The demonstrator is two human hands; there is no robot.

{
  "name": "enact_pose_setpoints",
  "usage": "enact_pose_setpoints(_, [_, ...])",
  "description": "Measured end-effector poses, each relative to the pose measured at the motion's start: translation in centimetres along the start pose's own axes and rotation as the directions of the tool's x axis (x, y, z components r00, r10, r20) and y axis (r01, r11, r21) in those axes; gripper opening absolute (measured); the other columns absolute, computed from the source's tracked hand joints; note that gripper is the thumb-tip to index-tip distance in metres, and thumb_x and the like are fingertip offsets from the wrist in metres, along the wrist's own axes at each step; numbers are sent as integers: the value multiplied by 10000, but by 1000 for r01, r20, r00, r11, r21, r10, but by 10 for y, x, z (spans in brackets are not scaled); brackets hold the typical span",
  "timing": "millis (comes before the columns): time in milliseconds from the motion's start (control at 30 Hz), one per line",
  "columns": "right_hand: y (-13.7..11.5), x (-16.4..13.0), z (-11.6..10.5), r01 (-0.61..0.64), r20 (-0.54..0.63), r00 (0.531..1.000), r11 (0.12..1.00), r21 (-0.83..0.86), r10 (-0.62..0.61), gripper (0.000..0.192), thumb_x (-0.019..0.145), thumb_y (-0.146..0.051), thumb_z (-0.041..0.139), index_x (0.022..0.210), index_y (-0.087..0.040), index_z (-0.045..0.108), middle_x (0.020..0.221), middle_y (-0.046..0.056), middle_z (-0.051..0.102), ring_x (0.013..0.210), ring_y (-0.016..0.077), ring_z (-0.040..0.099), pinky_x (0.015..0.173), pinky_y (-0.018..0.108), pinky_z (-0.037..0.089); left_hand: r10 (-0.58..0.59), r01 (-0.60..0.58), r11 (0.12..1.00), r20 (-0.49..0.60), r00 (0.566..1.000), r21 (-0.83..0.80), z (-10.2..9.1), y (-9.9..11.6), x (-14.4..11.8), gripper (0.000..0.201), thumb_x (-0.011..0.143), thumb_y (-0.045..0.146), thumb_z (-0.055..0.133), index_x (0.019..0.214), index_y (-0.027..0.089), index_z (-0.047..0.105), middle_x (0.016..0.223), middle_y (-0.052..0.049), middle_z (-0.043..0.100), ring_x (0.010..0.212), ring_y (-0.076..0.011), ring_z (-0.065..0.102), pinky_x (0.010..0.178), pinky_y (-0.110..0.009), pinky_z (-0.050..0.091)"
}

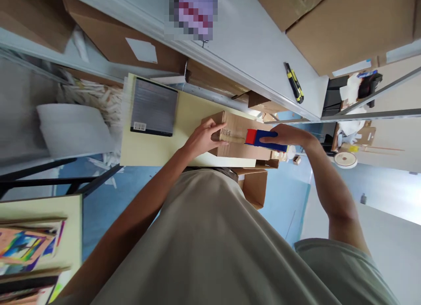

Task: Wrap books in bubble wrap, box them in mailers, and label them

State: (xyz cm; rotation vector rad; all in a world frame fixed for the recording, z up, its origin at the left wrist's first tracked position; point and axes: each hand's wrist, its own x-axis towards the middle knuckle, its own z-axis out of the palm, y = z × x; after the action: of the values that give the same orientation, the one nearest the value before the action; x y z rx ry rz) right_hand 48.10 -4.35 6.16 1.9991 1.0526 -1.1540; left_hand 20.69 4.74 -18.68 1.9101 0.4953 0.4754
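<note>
Head camera looks down past the person's shirt onto a pale yellow table (154, 149). On this table lies a small cardboard box (241, 138), near the table's right end. The left hand (204, 138) rests on the box's left end, fingers curled over the edge and pressing it, thumb on the near side. The right hand (289, 136) is clenched around the blue handle of a tape dispenser (259, 138). The dispenser lies across the top of the box; its long axis runs left to right in the picture, and the red head points toward the left hand, with brown tape at its tip on the cardboard. A dark book (153, 106) lies flat on the table's left part, well apart from the box. A yellow-black utility knife (294, 83) lies on the grey shelf (250, 46) behind.
</note>
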Motion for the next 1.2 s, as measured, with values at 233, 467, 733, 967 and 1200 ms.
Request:
enact_pose_setpoints(233, [9,33,26,103,-9,995,995,-13,-103,785,918,-968,670,808,-195,750,732,123,776,734,261,746,724,362,498,-74,78,996,-84,994,50,4,14,-11,537,1061,466,797,1563,280,757,1094,-43,723,935,-196,689,991,-366,602])
enact_pose_setpoints(467, [14,37,44,160,-163,970,980,-120,-179,832,967,-922,639,1095,-125,841,930,219,839,953,370,811,840,406,546,-315,367,930,-452,835,29,45,44,-19,367,1107,453,735,1399,260,846,1117,-77,780,855,-165,732,884,-305,613])
enact_pose_setpoints(733, [28,49,59,306,-260,913,949,-72,-314,767,988,-869,661,1213,-157,835,1092,222,858,1093,407,809,903,413,569,-420,549,836,-643,640,0,57,57,-12,171,1002,354,816,995,210,907,959,-62,847,848,-209,780,837,-321,612])
enact_pose_setpoints(967, [26,55,63,378,-276,883,924,-60,-380,720,981,-843,703,1156,-158,839,1042,214,858,1056,398,813,882,406,574,-388,589,806,-701,598,56,58,62,-15,140,986,303,806,950,221,913,900,-38,826,866,-207,763,862,-322,607])
enact_pose_setpoints(1200, [19,48,58,427,-245,872,903,-47,-425,732,985,-859,690,1171,-166,835,1022,207,844,1042,404,802,852,414,566,-399,634,769,-716,574,80,56,64,-19,164,994,306,775,978,220,914,967,-52,848,930,-216,779,918,-345,621])
